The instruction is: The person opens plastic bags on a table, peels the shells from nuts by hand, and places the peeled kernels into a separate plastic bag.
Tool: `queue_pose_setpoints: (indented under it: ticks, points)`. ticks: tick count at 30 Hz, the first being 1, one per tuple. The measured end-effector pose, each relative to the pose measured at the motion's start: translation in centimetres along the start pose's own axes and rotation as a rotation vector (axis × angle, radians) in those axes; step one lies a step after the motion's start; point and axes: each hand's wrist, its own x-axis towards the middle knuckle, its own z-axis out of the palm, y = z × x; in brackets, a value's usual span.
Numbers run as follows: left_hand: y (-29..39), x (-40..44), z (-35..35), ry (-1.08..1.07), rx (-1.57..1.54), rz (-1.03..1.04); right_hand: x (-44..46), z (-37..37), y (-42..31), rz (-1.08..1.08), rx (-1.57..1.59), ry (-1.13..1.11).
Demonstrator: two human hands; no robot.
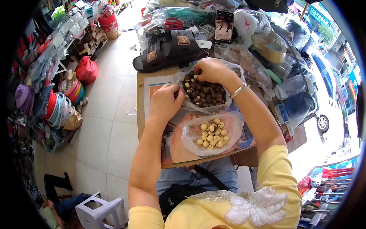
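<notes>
On the table lies a clear plastic bag (228, 100) full of dark brown nuts (204, 93). My right hand (214, 70) reaches into its upper part, fingers bent down onto the nuts; a pale piece shows by the fingertips. At the bag's left edge is my left hand (167, 100), its fingers curled around a dark nut (175, 94). Nearer to me, a second clear bag (189, 133) lies open with pale peeled nuts (213, 133) in it. Neither hand touches this second bag.
Black sandals (167, 49), red scissors (174, 23), a phone (223, 26) and a tape roll (274, 52) crowd the table's far side. Goods line the left wall. A grey stool (100, 212) stands lower left, near a seated person (57, 198).
</notes>
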Motion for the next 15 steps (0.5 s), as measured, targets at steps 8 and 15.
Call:
queue_pose_setpoints:
  ticks: [8,15]
  points:
    - [-0.4,-0.2,0.3,0.025,-0.031,0.005,-3.6,-0.7,-0.1,-0.143,0.271,0.21]
    - [-0.4,0.0,0.3,0.035,-0.045,0.005,-14.2,-4.5,-2.9,-0.155,0.601,-0.376]
